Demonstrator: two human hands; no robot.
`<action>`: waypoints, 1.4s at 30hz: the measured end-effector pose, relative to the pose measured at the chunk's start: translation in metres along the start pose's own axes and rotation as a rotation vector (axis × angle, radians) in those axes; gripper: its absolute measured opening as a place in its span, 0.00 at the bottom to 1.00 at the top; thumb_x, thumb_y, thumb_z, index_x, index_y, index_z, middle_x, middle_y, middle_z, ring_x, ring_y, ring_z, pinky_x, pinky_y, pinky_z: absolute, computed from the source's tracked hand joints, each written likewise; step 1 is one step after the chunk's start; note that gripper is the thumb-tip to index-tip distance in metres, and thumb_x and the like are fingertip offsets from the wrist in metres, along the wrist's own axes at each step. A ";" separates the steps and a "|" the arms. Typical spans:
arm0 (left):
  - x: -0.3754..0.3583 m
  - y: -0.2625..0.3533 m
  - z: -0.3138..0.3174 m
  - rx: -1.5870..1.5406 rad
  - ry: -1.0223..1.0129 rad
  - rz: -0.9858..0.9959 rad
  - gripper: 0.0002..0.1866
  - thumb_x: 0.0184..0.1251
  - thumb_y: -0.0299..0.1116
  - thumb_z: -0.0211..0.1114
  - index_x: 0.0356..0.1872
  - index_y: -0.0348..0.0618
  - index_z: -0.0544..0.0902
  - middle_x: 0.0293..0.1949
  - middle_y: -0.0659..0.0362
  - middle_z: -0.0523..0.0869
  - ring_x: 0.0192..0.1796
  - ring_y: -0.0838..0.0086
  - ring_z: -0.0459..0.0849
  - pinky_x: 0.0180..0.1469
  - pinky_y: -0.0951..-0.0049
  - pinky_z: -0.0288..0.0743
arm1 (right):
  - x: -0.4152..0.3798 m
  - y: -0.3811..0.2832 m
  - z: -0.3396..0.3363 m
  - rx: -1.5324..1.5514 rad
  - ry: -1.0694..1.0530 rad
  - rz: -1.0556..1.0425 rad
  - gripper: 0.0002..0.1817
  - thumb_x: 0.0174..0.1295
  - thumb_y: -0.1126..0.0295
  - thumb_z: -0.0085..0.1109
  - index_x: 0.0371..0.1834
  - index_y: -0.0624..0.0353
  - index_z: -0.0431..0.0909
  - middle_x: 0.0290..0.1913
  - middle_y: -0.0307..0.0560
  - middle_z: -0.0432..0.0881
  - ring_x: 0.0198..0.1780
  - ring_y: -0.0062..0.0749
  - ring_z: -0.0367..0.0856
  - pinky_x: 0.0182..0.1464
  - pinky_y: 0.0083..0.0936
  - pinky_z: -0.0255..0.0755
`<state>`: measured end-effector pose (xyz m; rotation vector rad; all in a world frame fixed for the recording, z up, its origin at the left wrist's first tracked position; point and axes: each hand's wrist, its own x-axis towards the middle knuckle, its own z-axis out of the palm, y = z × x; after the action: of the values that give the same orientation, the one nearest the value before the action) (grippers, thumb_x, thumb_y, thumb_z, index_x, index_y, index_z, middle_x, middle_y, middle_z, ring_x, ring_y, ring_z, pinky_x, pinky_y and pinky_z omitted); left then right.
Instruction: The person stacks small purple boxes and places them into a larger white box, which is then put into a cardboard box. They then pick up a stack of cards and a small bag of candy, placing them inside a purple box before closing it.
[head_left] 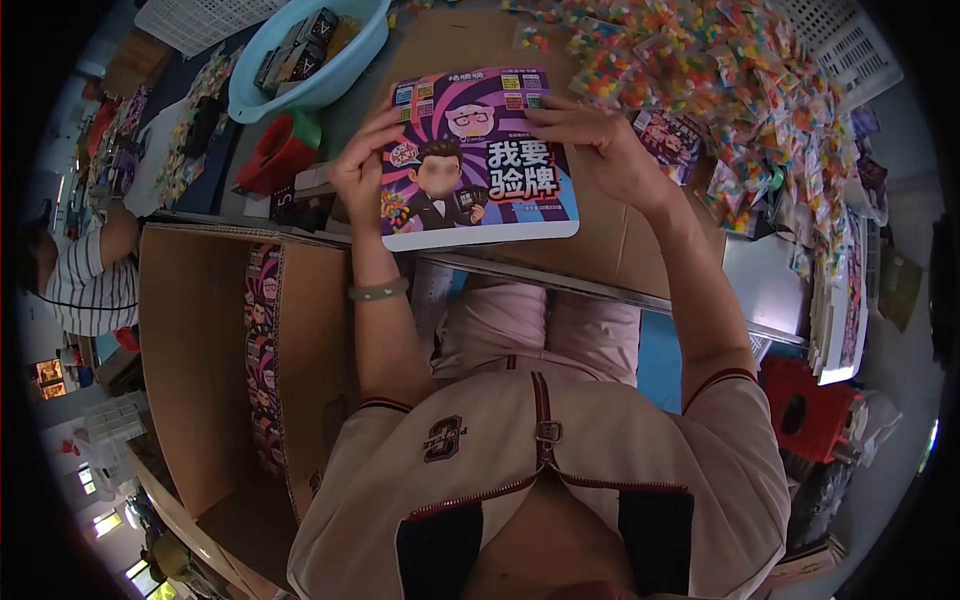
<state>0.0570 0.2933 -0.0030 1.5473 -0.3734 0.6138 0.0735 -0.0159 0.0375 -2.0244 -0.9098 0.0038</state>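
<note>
"What took up the most room?"

"The counter (pixel 770 285), with a cardboard sheet (pixel 640 245) laid over much of it. An open cardboard box (pixel 195 350) stood beyond its near edge, to the left, with a row of purple packs (pixel 263 360) inside."

"And on top?"

"A heap of clear candy packets (pixel 640 60) covered the far right corner and ran down the right edge. Towards the far left corner, a light-blue basin (pixel 330 82) held black boxes (pixel 300 55) marked with an A."

"Where was the package being handled?"

"That purple cartoon-printed package (pixel 475 165) was over the cardboard, close to the middle of the counter's near edge, its printed face up."

"How were the hands placed?"

"Both held it between them. The left hand (pixel 368 155) curled round its left edge; the right hand (pixel 590 135) lay across its upper right, fingers nearly straight. I couldn't see underneath."

"Anything smaller?"

"A grey wristband (pixel 378 291) circled the left wrist."
</note>
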 end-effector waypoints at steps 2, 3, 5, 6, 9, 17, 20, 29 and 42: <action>-0.026 0.008 -0.011 -0.097 -0.106 0.065 0.13 0.68 0.23 0.52 0.38 0.26 0.85 0.52 0.41 0.85 0.67 0.53 0.75 0.72 0.54 0.63 | -0.019 -0.024 -0.001 0.093 -0.027 0.017 0.24 0.57 0.87 0.50 0.56 0.58 0.82 0.67 0.50 0.76 0.77 0.52 0.57 0.74 0.44 0.55; -0.039 0.026 -0.011 -0.190 -0.112 -0.070 0.14 0.67 0.27 0.54 0.42 0.27 0.86 0.53 0.44 0.85 0.69 0.52 0.72 0.71 0.55 0.63 | -0.029 -0.036 0.000 0.182 -0.051 0.033 0.23 0.57 0.85 0.53 0.58 0.61 0.81 0.68 0.50 0.74 0.78 0.53 0.55 0.74 0.45 0.56; -0.048 0.054 -0.006 -0.060 -0.181 -0.035 0.16 0.66 0.31 0.58 0.47 0.30 0.85 0.57 0.44 0.82 0.70 0.51 0.71 0.70 0.55 0.63 | -0.045 -0.054 0.021 0.088 -0.073 0.001 0.24 0.60 0.74 0.59 0.62 0.64 0.77 0.70 0.53 0.71 0.77 0.57 0.54 0.73 0.47 0.57; -0.053 0.063 -0.004 0.076 -0.243 0.011 0.19 0.64 0.35 0.62 0.52 0.32 0.84 0.61 0.44 0.80 0.70 0.50 0.70 0.70 0.55 0.63 | -0.053 -0.055 0.037 -0.071 -0.014 -0.045 0.26 0.61 0.68 0.60 0.64 0.63 0.75 0.71 0.54 0.70 0.77 0.58 0.54 0.74 0.48 0.56; -0.069 0.077 0.003 0.585 -0.396 0.191 0.26 0.59 0.40 0.69 0.58 0.40 0.82 0.66 0.44 0.74 0.70 0.47 0.69 0.69 0.54 0.64 | -0.059 -0.044 0.050 -0.215 0.031 -0.120 0.30 0.63 0.59 0.61 0.67 0.62 0.72 0.72 0.55 0.67 0.77 0.60 0.54 0.74 0.50 0.55; -0.078 0.086 -0.007 0.648 -0.418 0.200 0.29 0.50 0.38 0.75 0.57 0.43 0.83 0.68 0.43 0.72 0.70 0.47 0.70 0.68 0.53 0.66 | -0.058 -0.055 0.027 -0.115 -0.101 -0.085 0.34 0.60 0.59 0.65 0.69 0.60 0.69 0.74 0.56 0.63 0.77 0.59 0.52 0.75 0.50 0.54; -0.070 0.110 -0.002 0.574 -0.472 0.093 0.29 0.48 0.35 0.75 0.56 0.44 0.84 0.67 0.43 0.73 0.70 0.48 0.71 0.67 0.54 0.69 | -0.060 -0.047 0.038 -0.144 -0.043 -0.099 0.34 0.60 0.61 0.66 0.69 0.60 0.69 0.75 0.56 0.63 0.77 0.58 0.54 0.74 0.48 0.56; -0.091 0.071 0.009 0.737 -0.234 0.356 0.21 0.56 0.33 0.74 0.51 0.39 0.85 0.58 0.43 0.81 0.64 0.49 0.78 0.62 0.56 0.75 | -0.052 -0.044 0.051 -0.234 0.186 -0.139 0.25 0.52 0.68 0.70 0.56 0.59 0.80 0.61 0.49 0.80 0.67 0.53 0.72 0.64 0.42 0.72; -0.091 0.074 0.004 0.594 -0.207 0.375 0.16 0.63 0.27 0.67 0.51 0.35 0.85 0.58 0.43 0.82 0.65 0.43 0.76 0.65 0.53 0.71 | -0.060 -0.064 0.065 -0.258 0.237 -0.149 0.24 0.54 0.71 0.70 0.55 0.65 0.79 0.61 0.58 0.78 0.70 0.58 0.68 0.67 0.44 0.69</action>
<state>-0.0578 0.2716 0.0032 2.1407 -0.6917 0.9137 -0.0301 0.0164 0.0258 -2.1291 -0.9439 -0.4469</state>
